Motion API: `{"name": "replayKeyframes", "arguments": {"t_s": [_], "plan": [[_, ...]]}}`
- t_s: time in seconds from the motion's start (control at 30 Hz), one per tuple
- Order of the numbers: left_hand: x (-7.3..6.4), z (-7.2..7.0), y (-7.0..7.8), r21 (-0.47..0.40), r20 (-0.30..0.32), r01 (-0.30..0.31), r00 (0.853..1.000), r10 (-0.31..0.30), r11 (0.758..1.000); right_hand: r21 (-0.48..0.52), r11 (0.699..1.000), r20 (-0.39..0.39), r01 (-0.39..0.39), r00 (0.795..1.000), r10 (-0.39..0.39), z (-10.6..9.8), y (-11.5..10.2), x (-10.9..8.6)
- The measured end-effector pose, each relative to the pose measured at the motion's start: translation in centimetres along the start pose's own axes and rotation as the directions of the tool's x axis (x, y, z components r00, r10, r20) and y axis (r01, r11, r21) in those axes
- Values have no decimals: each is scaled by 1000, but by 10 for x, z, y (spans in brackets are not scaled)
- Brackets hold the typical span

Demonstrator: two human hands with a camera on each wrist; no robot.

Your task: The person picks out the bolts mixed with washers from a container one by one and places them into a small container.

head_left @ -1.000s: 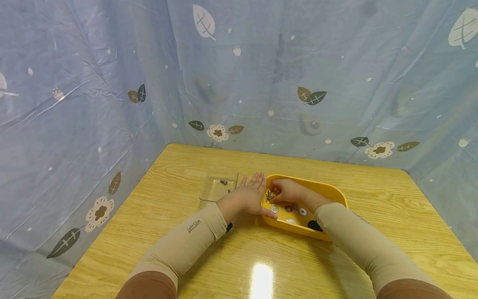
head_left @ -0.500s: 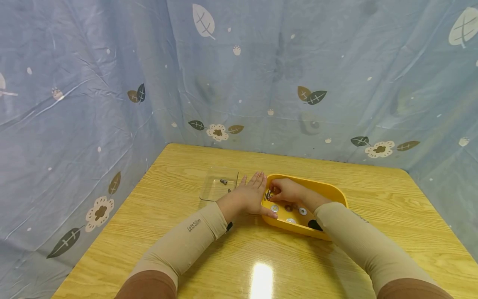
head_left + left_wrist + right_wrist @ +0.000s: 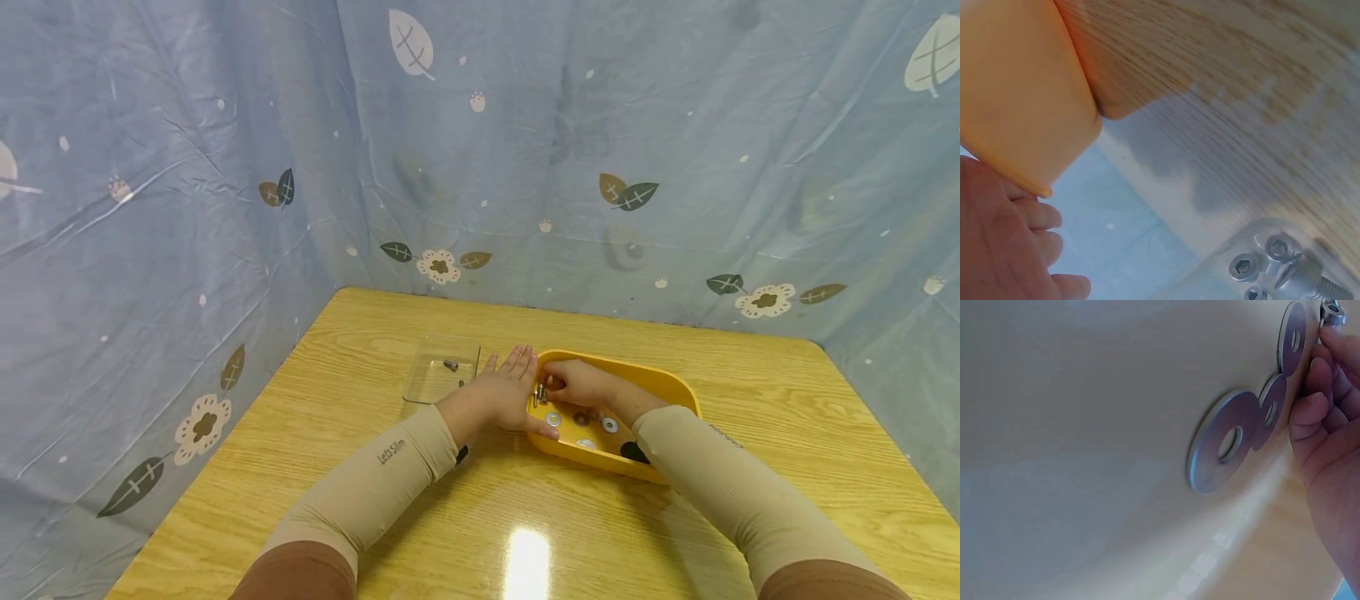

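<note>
A yellow bin (image 3: 600, 462) stands on the table. My left hand (image 3: 498, 398) lies along its left end, fingers extended at the rim and thumb over the front edge; the left wrist view shows these fingers (image 3: 1047, 247) against the bin's rim. Inside the bin, my right hand (image 3: 577, 383) has curled fingers and pinches at a small socket-head bolt (image 3: 1334, 314) near the left wall. Other bolts (image 3: 536, 398) are close to its fingertips; how many it grips is hidden. Flat metal washers (image 3: 1222, 444) lie on the bin floor by the hand.
Left of the bin is a clear plastic tray (image 3: 420, 392) with several socket-head bolts (image 3: 1244, 267). A black object (image 3: 633, 452) sits in the bin's front right, and another black thing (image 3: 461, 455) shows under my left wrist. Patterned curtains (image 3: 525, 167) surround the table (image 3: 375, 533).
The bolts at my right fingertips have shifted and turned, now standing more upright by the bin's left wall. The left hand, bin and clear tray have stayed in place.
</note>
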State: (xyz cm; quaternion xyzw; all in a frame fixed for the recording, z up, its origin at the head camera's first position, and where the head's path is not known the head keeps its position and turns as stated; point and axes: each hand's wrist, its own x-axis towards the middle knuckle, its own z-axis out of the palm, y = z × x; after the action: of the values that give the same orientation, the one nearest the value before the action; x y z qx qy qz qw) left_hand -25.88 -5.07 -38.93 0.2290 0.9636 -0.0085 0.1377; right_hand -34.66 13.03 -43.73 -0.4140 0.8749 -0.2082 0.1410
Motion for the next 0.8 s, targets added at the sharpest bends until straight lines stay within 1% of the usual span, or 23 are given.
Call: {"name": "replayKeyframes", "arguments": {"t_s": [0.2, 0.47, 0.67, 0.8], "plan": [[1, 0, 0, -7, 10, 10, 1000, -10, 1000, 21, 999, 7, 26, 1000, -26, 0, 2, 0], [1, -2, 1, 1, 29, 23, 999, -23, 1000, 56, 998, 29, -1, 1000, 0, 1, 1, 0], [2, 0, 1, 4, 11, 12, 1000, -12, 1000, 42, 999, 35, -5, 999, 3, 2, -2, 0], [1, -1, 1, 3, 12, 6, 1000, -6, 1000, 38, 999, 30, 16, 999, -17, 1, -2, -1]]}}
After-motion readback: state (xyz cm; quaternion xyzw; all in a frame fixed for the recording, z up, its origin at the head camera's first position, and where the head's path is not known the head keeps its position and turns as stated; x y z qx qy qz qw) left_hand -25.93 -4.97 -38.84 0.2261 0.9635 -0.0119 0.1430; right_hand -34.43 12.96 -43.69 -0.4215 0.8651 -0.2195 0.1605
